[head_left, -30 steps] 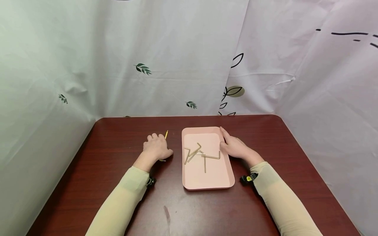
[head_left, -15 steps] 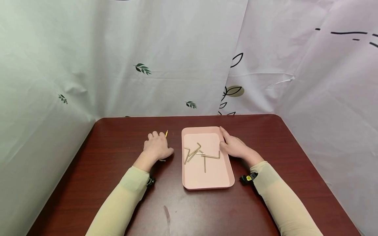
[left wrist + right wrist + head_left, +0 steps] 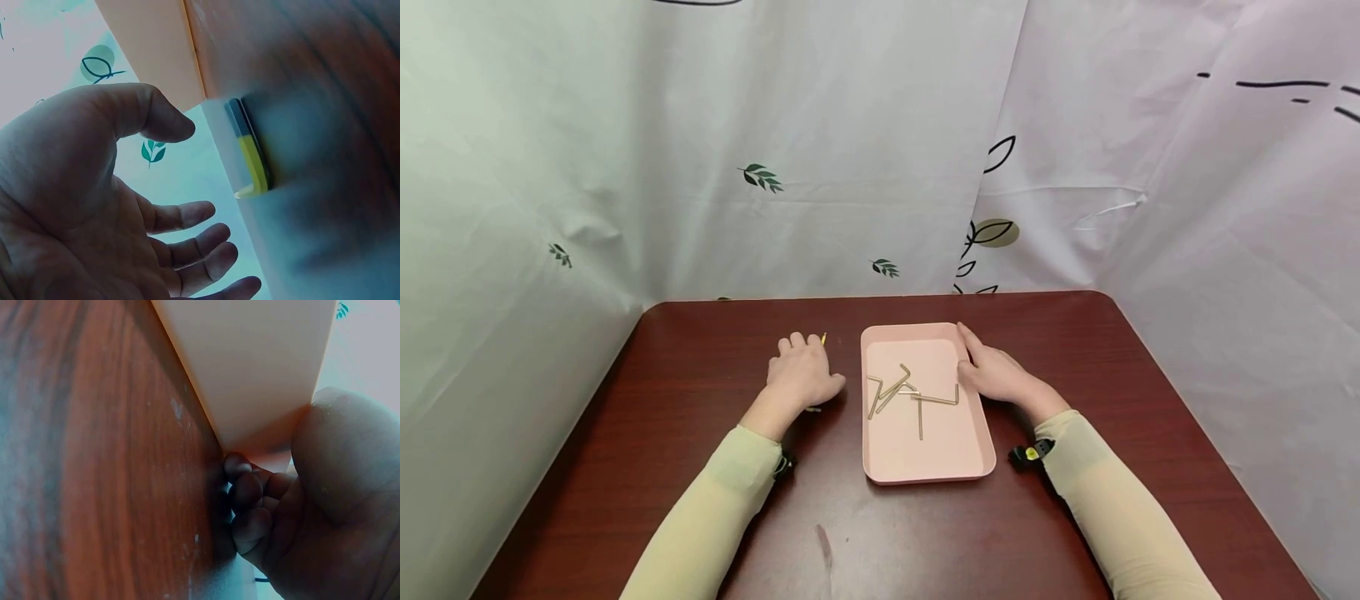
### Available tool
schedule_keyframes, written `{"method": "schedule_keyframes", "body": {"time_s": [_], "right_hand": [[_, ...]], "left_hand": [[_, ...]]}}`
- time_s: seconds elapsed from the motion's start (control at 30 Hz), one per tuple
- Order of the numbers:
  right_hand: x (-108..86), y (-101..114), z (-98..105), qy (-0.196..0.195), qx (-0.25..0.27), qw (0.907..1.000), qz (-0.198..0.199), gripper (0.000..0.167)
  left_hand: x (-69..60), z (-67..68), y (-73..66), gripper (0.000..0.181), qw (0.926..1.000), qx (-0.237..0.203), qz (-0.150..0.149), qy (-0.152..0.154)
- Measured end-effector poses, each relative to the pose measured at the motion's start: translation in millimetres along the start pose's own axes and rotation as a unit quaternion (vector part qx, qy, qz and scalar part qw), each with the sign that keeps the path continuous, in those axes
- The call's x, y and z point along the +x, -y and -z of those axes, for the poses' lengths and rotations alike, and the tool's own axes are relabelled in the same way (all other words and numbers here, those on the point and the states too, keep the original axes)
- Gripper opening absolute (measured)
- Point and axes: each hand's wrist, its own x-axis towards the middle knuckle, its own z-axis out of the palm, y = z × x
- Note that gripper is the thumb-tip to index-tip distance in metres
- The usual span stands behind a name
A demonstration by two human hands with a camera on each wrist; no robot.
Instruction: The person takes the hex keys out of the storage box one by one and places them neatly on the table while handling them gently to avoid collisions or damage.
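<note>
My left hand (image 3: 801, 373) hovers over the table with thumb and fingers apart, holding nothing. Beneath it lies an L-shaped hex key (image 3: 255, 164), yellow and dark in the left wrist view; the hand hides most of it from the head camera, leaving a yellow end and the bent end showing. On the right, my right hand (image 3: 1000, 374) grips the side of a pink tray (image 3: 928, 460), thumb at the rim. The right wrist view has curled fingers (image 3: 247, 490) against the tray's outer wall. Several gold L-shaped hex keys (image 3: 921, 421) lie loosely in the tray.
The dark red wooden table (image 3: 857, 550) has rounded far corners. White patterned sheeting (image 3: 850, 208) hangs behind it and along both sides. A black wrist device (image 3: 1030, 454) is strapped to the right wrist.
My left hand has shifted slightly to the right above the hex key on the table. The right hand, the tray and the keys in it stay in place.
</note>
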Motion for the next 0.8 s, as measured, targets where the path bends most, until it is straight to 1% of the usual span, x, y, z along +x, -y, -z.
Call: {"method": "schedule_keyframes", "body": {"time_s": [0.13,0.33,0.4,0.5,0.67,0.73,0.8], "right_hand": [[-1.1,0,-1,-0.002,0.001,1.0000,-0.001,0.078],[-1.4,-1,-2,-0.001,-0.003,1.0000,0.004,0.078],[-1.4,-2,-2,0.000,-0.004,1.0000,0.004,0.078],[-1.4,-2,-2,0.001,-0.004,1.0000,0.003,0.078],[-1.1,-2,-1,0.001,-0.004,1.0000,0.004,0.078],[-0.8,-2,-1,0.000,-0.005,1.0000,0.004,0.078],[-0.8,-2,-1,0.001,-0.007,1.0000,0.004,0.078]], "left_hand": [[-1.3,0.8,-3.8,0.075,0.9999,0.005,-0.008,-0.006],[-3.7,2.9,-9.5,0.086,0.9998,0.008,-0.015,-0.013],[-4.4,3.5,-11.1,0.085,0.9998,0.007,-0.016,-0.013],[-5.2,4.1,-14.0,0.078,0.9997,0.002,-0.017,-0.015],[-7.2,6.6,-20.6,0.055,0.9993,-0.008,-0.021,-0.028],[-8.1,8.1,-24.0,0.051,0.9991,-0.011,-0.024,-0.034],[-8.7,9.5,-27.8,0.050,0.9988,-0.015,-0.029,-0.038]]}}
